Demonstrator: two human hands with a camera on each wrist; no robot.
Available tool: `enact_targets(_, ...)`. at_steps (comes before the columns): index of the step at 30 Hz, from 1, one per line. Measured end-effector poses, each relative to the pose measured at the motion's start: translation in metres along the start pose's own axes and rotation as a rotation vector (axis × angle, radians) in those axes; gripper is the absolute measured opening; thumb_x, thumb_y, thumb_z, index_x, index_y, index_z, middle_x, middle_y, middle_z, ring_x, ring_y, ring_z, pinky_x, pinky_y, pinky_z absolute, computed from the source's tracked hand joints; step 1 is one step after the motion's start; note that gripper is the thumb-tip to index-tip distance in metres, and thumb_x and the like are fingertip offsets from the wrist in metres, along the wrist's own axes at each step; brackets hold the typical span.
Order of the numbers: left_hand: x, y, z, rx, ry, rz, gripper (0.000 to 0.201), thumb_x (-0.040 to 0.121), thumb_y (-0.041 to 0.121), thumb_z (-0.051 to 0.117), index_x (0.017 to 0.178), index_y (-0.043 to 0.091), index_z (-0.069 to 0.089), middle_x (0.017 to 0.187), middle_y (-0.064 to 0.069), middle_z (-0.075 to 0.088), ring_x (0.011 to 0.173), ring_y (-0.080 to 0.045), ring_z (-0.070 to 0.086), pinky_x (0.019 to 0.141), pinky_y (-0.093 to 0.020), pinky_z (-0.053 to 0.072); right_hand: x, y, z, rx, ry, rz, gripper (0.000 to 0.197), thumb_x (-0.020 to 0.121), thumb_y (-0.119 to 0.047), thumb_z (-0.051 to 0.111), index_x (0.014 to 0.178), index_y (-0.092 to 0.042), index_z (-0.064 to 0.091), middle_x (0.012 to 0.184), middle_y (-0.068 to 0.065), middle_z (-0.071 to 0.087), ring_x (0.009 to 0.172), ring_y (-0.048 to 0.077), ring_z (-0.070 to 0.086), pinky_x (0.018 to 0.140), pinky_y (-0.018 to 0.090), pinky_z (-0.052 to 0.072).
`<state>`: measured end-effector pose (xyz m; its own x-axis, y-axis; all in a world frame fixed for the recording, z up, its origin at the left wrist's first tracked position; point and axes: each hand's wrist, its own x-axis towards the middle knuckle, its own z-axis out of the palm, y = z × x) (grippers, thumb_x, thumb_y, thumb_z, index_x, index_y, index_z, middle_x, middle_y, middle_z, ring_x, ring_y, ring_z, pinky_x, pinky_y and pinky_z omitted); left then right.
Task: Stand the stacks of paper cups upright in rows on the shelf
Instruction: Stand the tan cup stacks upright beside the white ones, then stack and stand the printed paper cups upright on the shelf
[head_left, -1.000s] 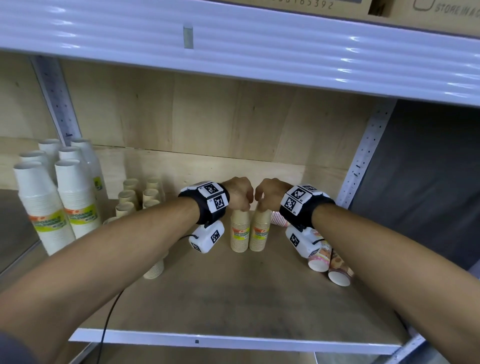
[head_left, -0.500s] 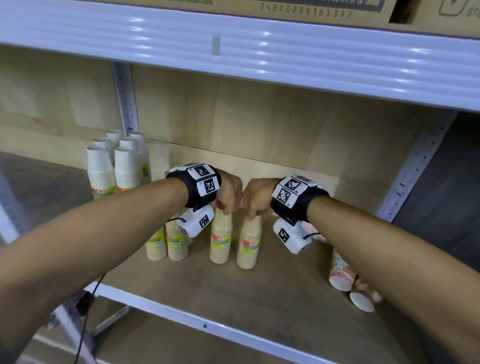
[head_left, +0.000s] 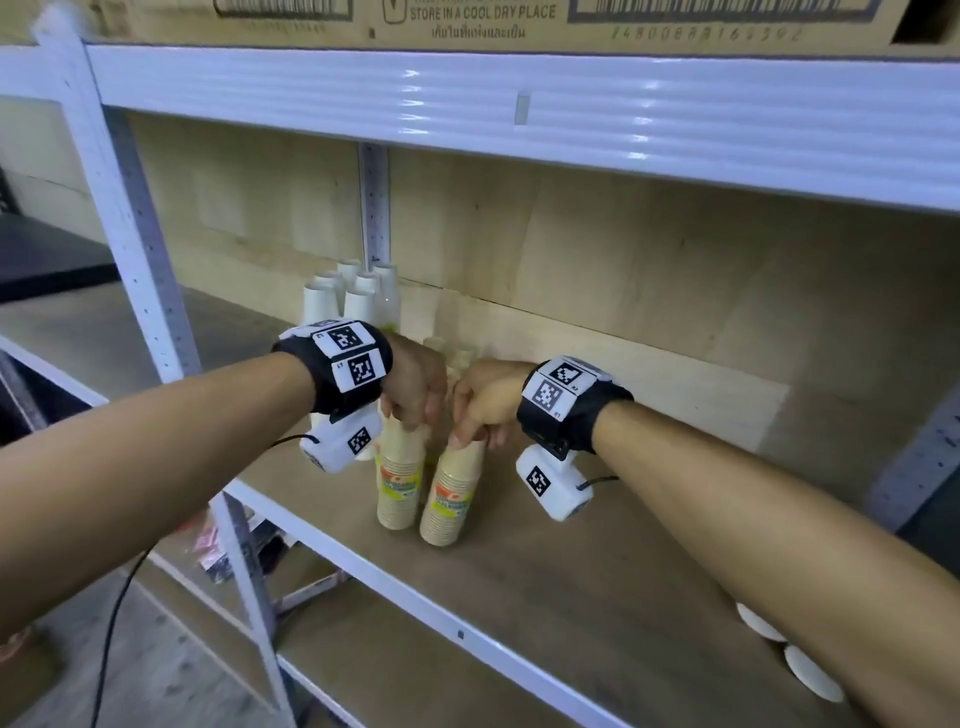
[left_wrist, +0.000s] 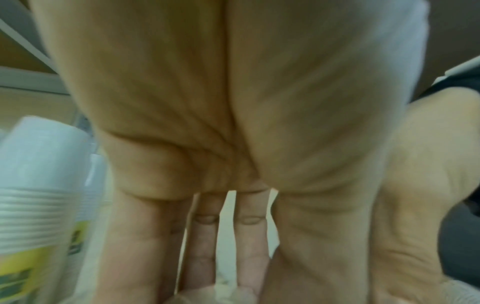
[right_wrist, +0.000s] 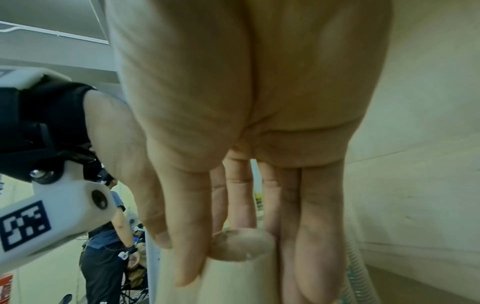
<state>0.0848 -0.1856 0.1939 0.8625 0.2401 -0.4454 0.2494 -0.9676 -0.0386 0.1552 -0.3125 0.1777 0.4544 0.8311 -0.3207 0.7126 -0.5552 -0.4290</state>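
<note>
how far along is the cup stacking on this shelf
Done: a cluster of white cup stacks stands upright at the back. In hand: the left hand and right hand each grip the top of a tan cup stack, near the front edge. Left: two cup stacks lie on their sides at right.

Two cup stacks (head_left: 421, 483) stand side by side on the shelf (head_left: 571, 587), white stacks (head_left: 353, 301) behind.

Head cam looks down and forward at the wooden shelf (head_left: 519, 571); both wrist cams sit tight under the palms, sharing the tan paper cup stacks (head_left: 448, 493) it sees.
</note>
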Motion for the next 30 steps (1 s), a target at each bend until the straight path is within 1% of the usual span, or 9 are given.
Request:
enact_targets(2, -0.002, -0.014, 0.005, -0.018, -0.006, -0.017, 0.027, 0.075, 0.014, 0.071, 0.101, 0.021, 0.071, 0.103, -0.008, 0.072, 0.083, -0.021, 0.070, 0.073, -0.033, 0.060, 0.004, -0.009, 0.005, 0.006, 0.016, -0.024, 0.025, 0.074, -0.017, 0.083, 0.089, -0.004, 0.069, 0.062, 0.006, 0.064, 0.058, 0.023, 0.064, 0.066, 0.036, 0.059)
enact_targets(4, -0.004, -0.025, 0.010, -0.034, -0.004, -0.027, 0.029, 0.072, 0.016, 0.071, 0.100, 0.022, 0.072, 0.103, -0.008, 0.072, 0.087, -0.023, 0.071, 0.076, -0.038, 0.061, 0.009, -0.017, 0.010, 0.008, 0.037, -0.049, 0.019, 0.074, -0.017, 0.083, 0.080, -0.007, 0.068, 0.058, 0.004, 0.063, 0.055, 0.022, 0.063, 0.061, 0.033, 0.057)
enact_targets(8, -0.006, -0.034, 0.016, -0.067, 0.006, -0.023, 0.032, 0.072, 0.011, 0.070, 0.102, 0.020, 0.073, 0.106, -0.010, 0.071, 0.081, -0.022, 0.069, 0.067, -0.028, 0.058, 0.017, -0.028, 0.015, -0.016, 0.067, -0.082, 0.020, 0.074, -0.019, 0.083, 0.079, -0.008, 0.068, 0.065, 0.005, 0.063, 0.054, 0.020, 0.061, 0.060, 0.031, 0.056)
enact_targets(12, -0.006, -0.040, 0.021, -0.082, 0.016, -0.012, 0.034, 0.075, 0.007, 0.068, 0.107, 0.017, 0.073, 0.106, -0.008, 0.072, 0.077, -0.016, 0.065, 0.062, -0.024, 0.053, 0.024, -0.036, 0.017, -0.071, 0.091, -0.092, 0.023, 0.074, -0.022, 0.084, 0.070, -0.018, 0.062, 0.065, 0.002, 0.065, 0.052, 0.016, 0.061, 0.053, 0.026, 0.054)
enact_targets(16, -0.005, -0.043, 0.023, -0.094, 0.023, -0.008, 0.035, 0.076, 0.006, 0.064, 0.109, 0.015, 0.072, 0.107, -0.008, 0.072, 0.082, -0.018, 0.066, 0.069, -0.026, 0.056, 0.028, -0.039, 0.019, -0.092, 0.115, -0.093, 0.020, 0.073, -0.024, 0.083, 0.076, -0.014, 0.067, 0.061, 0.000, 0.065, 0.047, 0.011, 0.059, 0.046, 0.021, 0.047)
enact_targets(19, -0.006, -0.044, 0.023, -0.082, 0.047, -0.025, 0.037, 0.074, 0.004, 0.060, 0.106, 0.017, 0.073, 0.106, -0.006, 0.072, 0.093, -0.023, 0.068, 0.074, -0.029, 0.056, 0.028, -0.042, 0.020, -0.084, 0.140, -0.095, 0.022, 0.074, -0.021, 0.082, 0.086, -0.007, 0.070, 0.060, -0.001, 0.063, 0.047, 0.009, 0.056, 0.048, 0.021, 0.046)
enact_targets(22, -0.007, -0.046, 0.019, -0.092, 0.059, -0.049, 0.038, 0.070, 0.001, 0.062, 0.102, 0.019, 0.073, 0.103, -0.006, 0.072, 0.082, -0.018, 0.064, 0.068, -0.027, 0.052, 0.026, -0.044, 0.018, -0.082, 0.151, -0.113, 0.017, 0.075, -0.019, 0.081, 0.079, -0.012, 0.066, 0.059, -0.003, 0.061, 0.047, 0.008, 0.055, 0.046, 0.021, 0.045)
enact_targets(27, -0.008, -0.048, 0.005, -0.103, 0.110, -0.042, 0.029, 0.074, 0.006, 0.066, 0.098, 0.019, 0.072, 0.103, -0.006, 0.071, 0.079, -0.017, 0.063, 0.068, -0.027, 0.054, 0.019, -0.041, 0.008, -0.113, 0.183, -0.094, 0.031, 0.074, -0.027, 0.083, 0.093, -0.006, 0.068, 0.076, 0.002, 0.062, 0.056, 0.011, 0.057, 0.052, 0.024, 0.047)
enact_targets(30, -0.005, -0.044, -0.008, -0.115, 0.170, -0.011, 0.022, 0.079, 0.008, 0.065, 0.095, 0.021, 0.070, 0.102, -0.007, 0.070, 0.081, -0.018, 0.063, 0.067, -0.028, 0.053, 0.010, -0.035, -0.003, -0.139, 0.213, -0.070, 0.031, 0.076, -0.029, 0.081, 0.095, -0.011, 0.064, 0.077, -0.001, 0.058, 0.060, 0.010, 0.054, 0.054, 0.024, 0.045)
